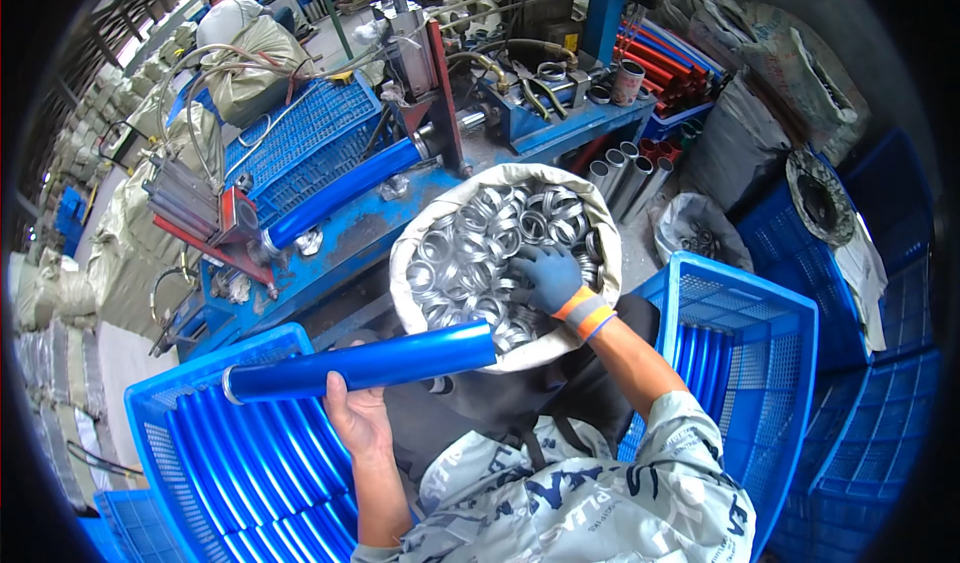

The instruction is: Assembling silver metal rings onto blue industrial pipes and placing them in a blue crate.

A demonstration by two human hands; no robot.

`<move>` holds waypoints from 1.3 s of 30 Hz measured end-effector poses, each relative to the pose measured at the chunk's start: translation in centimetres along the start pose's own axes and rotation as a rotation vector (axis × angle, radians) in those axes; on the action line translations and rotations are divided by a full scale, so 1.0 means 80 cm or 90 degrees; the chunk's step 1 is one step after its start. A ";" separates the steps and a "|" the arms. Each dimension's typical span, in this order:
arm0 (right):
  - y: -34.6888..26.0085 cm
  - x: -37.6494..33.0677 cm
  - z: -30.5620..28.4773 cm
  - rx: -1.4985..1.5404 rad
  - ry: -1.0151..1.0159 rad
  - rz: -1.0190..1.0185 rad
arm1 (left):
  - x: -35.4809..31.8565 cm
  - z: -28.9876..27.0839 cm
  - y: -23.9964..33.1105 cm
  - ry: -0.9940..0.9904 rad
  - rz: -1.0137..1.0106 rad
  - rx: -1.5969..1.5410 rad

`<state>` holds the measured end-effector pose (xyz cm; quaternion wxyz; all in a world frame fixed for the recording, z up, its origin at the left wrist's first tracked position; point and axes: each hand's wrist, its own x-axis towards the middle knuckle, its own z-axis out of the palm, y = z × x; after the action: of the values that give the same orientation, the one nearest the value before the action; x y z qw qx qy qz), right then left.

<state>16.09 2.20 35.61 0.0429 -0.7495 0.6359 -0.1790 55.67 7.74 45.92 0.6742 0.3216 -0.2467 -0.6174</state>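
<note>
A long, shiny blue tube point(370, 362) lies across my left hand point(358, 413), which is bare and closed around its underside, thumb up. A silver ring point(231, 385) sits on the tube's left end; the right end reaches over the rim of a white sack point(405, 298). Loose metal rings point(462, 263) fill that sack. My right hand point(548, 275), in a grey-blue glove with an orange cuff, reaches into the rings. Its fingers look apart and bent over them, with the tips partly hidden; I see no ring lifted in it.
Blue crates with blue tubes stand at left point(215, 363) and right point(742, 281). Beyond the sack, a blue machine bench point(350, 225) holds another blue tube point(345, 193) and pliers point(535, 91). Bare metal tubes point(640, 185) and a smaller ring bag point(700, 225) stand right. Far left, a person point(232, 18) sits.
</note>
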 end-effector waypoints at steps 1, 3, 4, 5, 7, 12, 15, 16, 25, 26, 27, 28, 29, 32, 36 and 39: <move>-0.001 0.001 0.006 0.010 0.010 0.009 | 0.000 -0.002 -0.001 0.007 -0.003 0.000; 0.008 -0.003 0.017 -0.059 0.022 -0.027 | -0.002 0.004 -0.002 0.011 -0.007 -0.010; 0.013 -0.007 0.022 -0.127 0.035 -0.063 | -0.002 0.008 -0.003 0.015 -0.010 -0.020; 0.002 -0.004 0.017 -0.121 0.034 -0.071 | -0.003 0.005 0.001 0.022 -0.004 -0.017; -0.020 -0.007 -0.017 0.028 0.147 -0.048 | -0.004 0.003 0.001 0.030 0.004 -0.032; -0.064 -0.024 -0.029 1.161 -0.036 0.222 | 0.003 0.007 -0.017 0.030 -0.002 -0.065; -0.092 -0.036 -0.044 1.302 -0.037 0.212 | 0.004 0.017 -0.027 0.036 -0.002 -0.043; -0.100 -0.035 -0.043 1.308 -0.041 0.209 | 0.004 0.019 -0.027 0.049 0.003 -0.031; -0.146 -0.024 -0.080 1.225 0.041 0.178 | -0.002 0.018 -0.020 0.049 0.035 -0.024; -0.152 -0.024 -0.081 1.216 0.052 0.167 | -0.002 0.014 -0.019 0.055 0.041 -0.020; -0.156 -0.025 -0.083 1.227 0.048 0.169 | -0.002 0.011 -0.017 0.052 0.044 -0.026; -0.158 -0.026 -0.085 1.211 0.047 0.160 | -0.003 0.008 -0.017 0.048 0.051 -0.030; -0.161 -0.029 -0.089 1.205 0.035 0.173 | -0.006 0.011 -0.014 0.043 0.053 -0.008; -0.155 -0.028 -0.095 1.162 0.009 0.173 | -0.004 0.014 -0.015 0.035 0.063 0.011; -0.153 -0.018 -0.107 1.105 0.002 0.175 | 0.007 0.015 -0.018 -0.003 0.075 0.033; -0.168 -0.003 -0.111 1.092 0.000 0.150 | 0.013 0.010 -0.011 0.005 0.049 -0.012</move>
<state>25.81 6.42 47.78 0.6116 -0.3877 0.3546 -0.5915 54.58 6.57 45.77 0.7014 0.3080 -0.2506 -0.5920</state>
